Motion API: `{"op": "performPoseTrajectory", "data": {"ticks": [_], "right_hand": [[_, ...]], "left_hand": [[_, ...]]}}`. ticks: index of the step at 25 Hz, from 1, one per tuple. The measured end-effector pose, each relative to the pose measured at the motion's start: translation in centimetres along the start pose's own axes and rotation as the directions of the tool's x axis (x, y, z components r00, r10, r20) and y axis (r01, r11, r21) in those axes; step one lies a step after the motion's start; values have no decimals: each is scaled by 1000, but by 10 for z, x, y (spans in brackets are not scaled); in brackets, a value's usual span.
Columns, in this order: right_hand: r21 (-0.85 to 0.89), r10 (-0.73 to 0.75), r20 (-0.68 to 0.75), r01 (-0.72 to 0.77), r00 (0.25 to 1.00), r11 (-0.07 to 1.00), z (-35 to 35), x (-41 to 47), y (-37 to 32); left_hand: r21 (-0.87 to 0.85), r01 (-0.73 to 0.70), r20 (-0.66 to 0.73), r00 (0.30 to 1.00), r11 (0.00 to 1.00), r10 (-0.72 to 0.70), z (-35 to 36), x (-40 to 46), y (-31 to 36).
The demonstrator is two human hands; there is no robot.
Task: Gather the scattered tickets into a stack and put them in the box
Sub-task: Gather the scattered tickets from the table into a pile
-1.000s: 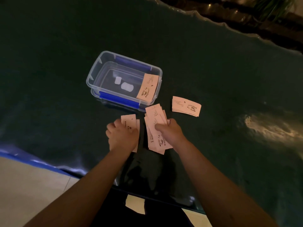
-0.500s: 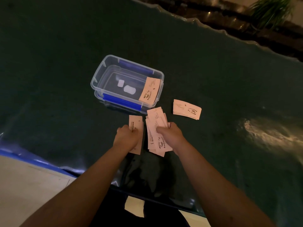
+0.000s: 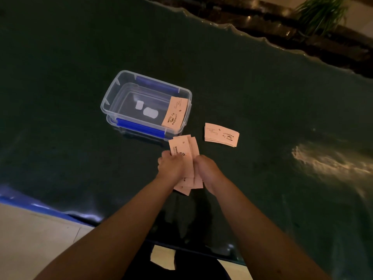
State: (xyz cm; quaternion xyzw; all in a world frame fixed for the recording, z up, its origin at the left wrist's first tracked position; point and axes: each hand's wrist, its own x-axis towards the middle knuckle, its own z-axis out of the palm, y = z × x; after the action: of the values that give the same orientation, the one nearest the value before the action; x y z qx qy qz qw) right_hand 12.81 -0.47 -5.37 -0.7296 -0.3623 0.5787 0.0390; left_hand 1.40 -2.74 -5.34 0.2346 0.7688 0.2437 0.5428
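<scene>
Pale pink tickets (image 3: 184, 150) with black coffee-cup print are bunched into an uneven pile between my hands. My left hand (image 3: 171, 166) grips the pile from the left, my right hand (image 3: 207, 168) presses it from the right; ticket ends stick out above and below the hands. A clear plastic box (image 3: 113, 93) with blue clips stands just beyond them, with one ticket (image 3: 174, 115) leaning inside its right end. A small neat stack of tickets (image 3: 221, 135) lies on the table to the right of the box.
The dark green table cover (image 3: 262, 98) spreads all around, with a bright glare patch (image 3: 327, 164) at the right. The blue table edge (image 3: 30, 205) and light floor lie at the lower left. A plant (image 3: 321, 13) stands past the far edge.
My left hand carried its few tickets rightward and merged them with the pile under my right hand. Both hands now squeeze one bunch together.
</scene>
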Motion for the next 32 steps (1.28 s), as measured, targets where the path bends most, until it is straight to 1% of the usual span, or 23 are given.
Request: {"op": "performPoseTrajectory", "data": {"ticks": [1, 2, 4, 6, 9, 10, 12, 14, 17, 19, 21, 22, 24, 26, 28, 30, 32], "right_hand": [[7, -4, -13, 4, 1000, 1000, -1, 0, 1], [47, 1, -19, -1, 1000, 999, -1, -1, 1], [137, 24, 8, -25, 1000, 990, -2, -1, 1], [142, 21, 44, -27, 999, 990, 0, -1, 0], [143, 17, 63, -26, 998, 989, 6, 1, -1], [156, 10, 68, -20, 998, 988, 9, 1, -1], [154, -6, 55, -2, 998, 988, 13, 3, 1], [151, -33, 29, 28, 999, 988, 16, 3, 2], [183, -86, 30, 79, 996, 980, 14, 0, 3], [216, -120, 33, 110, 992, 970, 12, -1, 6], [259, -151, 34, 137, 988, 956, 7, -3, 12], [273, -162, 50, 142, 986, 951, 3, -4, 15], [277, -171, 107, 136, 980, 951, -7, -7, 21], [268, -172, 184, 119, 968, 956, -21, -11, 25], [249, -180, 264, 113, 947, 962, -36, -18, 26], [190, -195, 321, 139, 927, 972, -51, -26, 22], [130, -211, 344, 176, 915, 976, -67, -33, 18]], "left_hand": [[-53, 32, -49, 998, 998, -35, 4, 0, -1], [-92, 34, -75, 996, 995, -41, 6, 0, -2], [-139, 10, -68, 997, 990, -20, 12, 2, -6], [-138, 6, -72, 997, 990, -16, 17, 2, -5], [-74, 24, -69, 997, 997, -29, 21, 5, -8], [-93, 21, -57, 998, 995, -27, 21, 7, -8], [-207, 32, -6, 999, 978, -34, 18, 9, -13], [-312, 62, 38, 998, 948, -52, 13, 12, -17], [-446, 97, 95, 994, 890, -61, 8, 15, -21], [-521, 136, 157, 986, 843, -62, 4, 16, -22], [-553, 188, 243, 968, 812, -59, -4, 20, -23], [-543, 218, 301, 952, 811, -54, -10, 23, -24], [-450, 247, 432, 901, 858, -33, -23, 25, -22], [-308, 214, 521, 853, 927, -24, -30, 23, -20], [-221, 181, 569, 822, 958, -24, -33, 18, -14], [-216, 170, 607, 794, 961, -3, -33, 14, -7], [-246, 177, 640, 768, 953, 23, -30, 9, 1]]}}
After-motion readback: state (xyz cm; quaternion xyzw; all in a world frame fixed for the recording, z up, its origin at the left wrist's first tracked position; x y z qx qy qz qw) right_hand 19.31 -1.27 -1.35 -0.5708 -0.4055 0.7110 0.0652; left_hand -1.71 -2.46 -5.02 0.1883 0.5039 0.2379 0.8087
